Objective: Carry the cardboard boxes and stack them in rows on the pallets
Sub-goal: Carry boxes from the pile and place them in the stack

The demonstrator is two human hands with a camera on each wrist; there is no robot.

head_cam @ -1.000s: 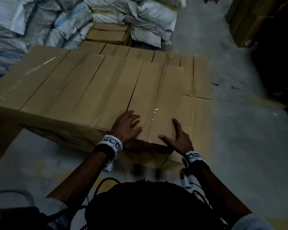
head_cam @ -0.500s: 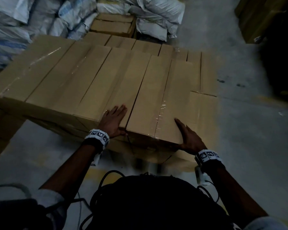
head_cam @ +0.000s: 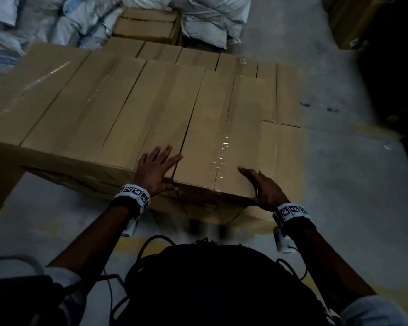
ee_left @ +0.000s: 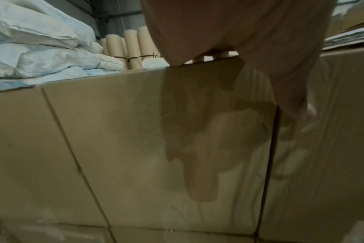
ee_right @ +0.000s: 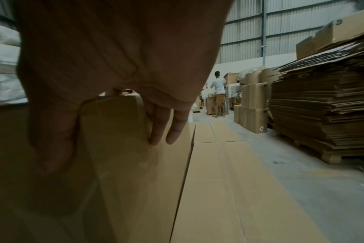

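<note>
The rightmost cardboard box (head_cam: 219,135) lies in the top row of the stack, tight against its neighbour (head_cam: 151,114). The left hand (head_cam: 154,169) rests flat, fingers straight, on the neighbour's near end, while the right hand (head_cam: 263,188) cups the box's near right corner, thumb on top and fingers (ee_right: 158,125) down its side.

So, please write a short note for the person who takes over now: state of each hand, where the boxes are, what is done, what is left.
Left hand: open, flat on top of the neighbouring brown cardboard box, at its near end.
Right hand: grips the near right corner of the long brown taped cardboard box, thumb on top, fingers on its right side.
Boxes: this box lies at the right end of the top row of brown boxes, with a thin gap to its neighbour.
Done: top row nearly filled.
Left: probably close the gap, then fill the lower exposed layer of boxes on the right.
</note>
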